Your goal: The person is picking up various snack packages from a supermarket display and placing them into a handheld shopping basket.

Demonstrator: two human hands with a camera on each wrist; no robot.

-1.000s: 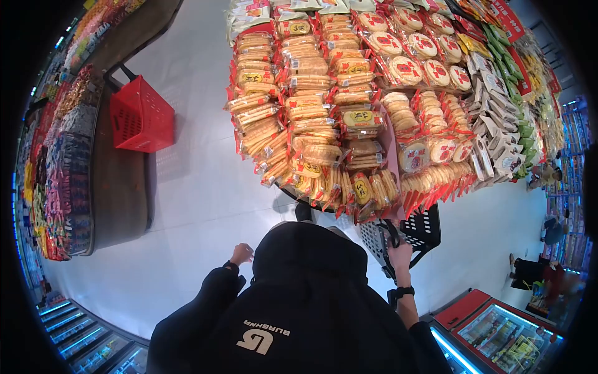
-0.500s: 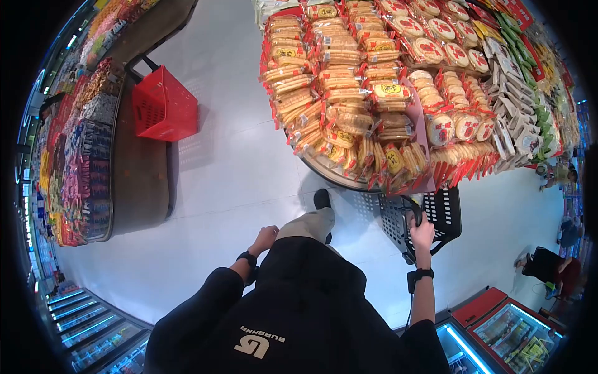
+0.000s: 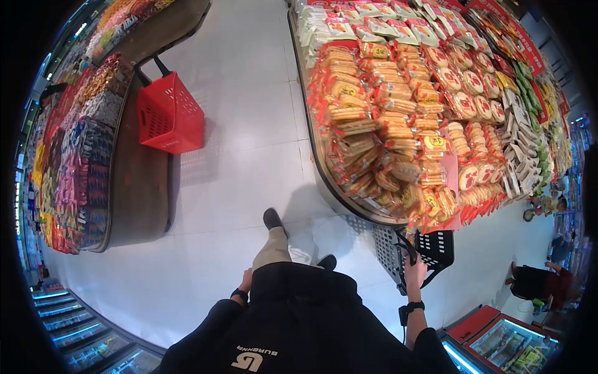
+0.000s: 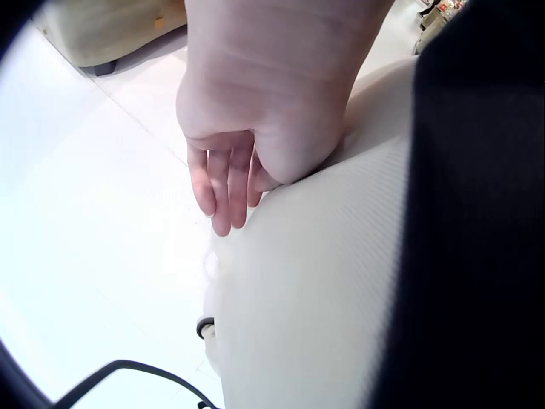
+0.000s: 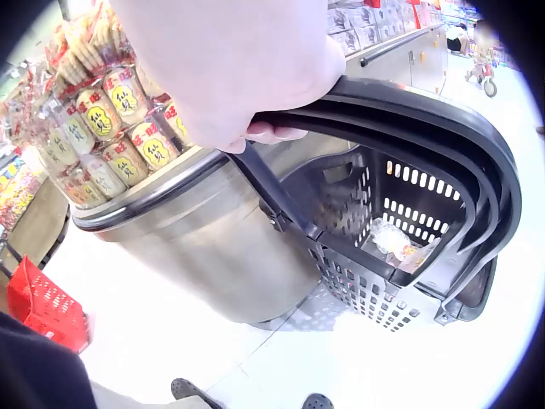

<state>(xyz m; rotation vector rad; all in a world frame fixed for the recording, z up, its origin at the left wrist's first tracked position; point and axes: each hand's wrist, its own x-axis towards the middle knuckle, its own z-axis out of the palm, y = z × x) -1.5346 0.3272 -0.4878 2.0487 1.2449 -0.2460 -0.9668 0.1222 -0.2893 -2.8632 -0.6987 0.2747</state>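
My right hand [image 3: 415, 273] grips the black handle [image 5: 409, 106] of a black shopping basket [image 3: 436, 246] at my right side. In the right wrist view its fingers curl under the handle, and a few clear-wrapped items [image 5: 396, 243] lie at the bottom of the basket. My left hand [image 4: 255, 111] hangs beside my light trouser leg [image 4: 315, 256], fingers loosely bent, holding nothing. Rows of packaged rice crackers [image 3: 398, 112] are piled on a rounded display stand [image 3: 324, 165], with the basket right beside its near edge.
A red shopping basket [image 3: 171, 115] stands on the floor against the left display [image 3: 140, 187], its handle raised. Red-framed freezer cases [image 3: 498, 336] are behind on the right. Another person [image 3: 539, 283] is at the far right. Pale floor [image 3: 230, 181] runs between the two displays.
The cracker display has shifted right in the head view, and my feet have stepped. My left hand has dropped closer to my body. The right hand keeps its grip on the black basket.
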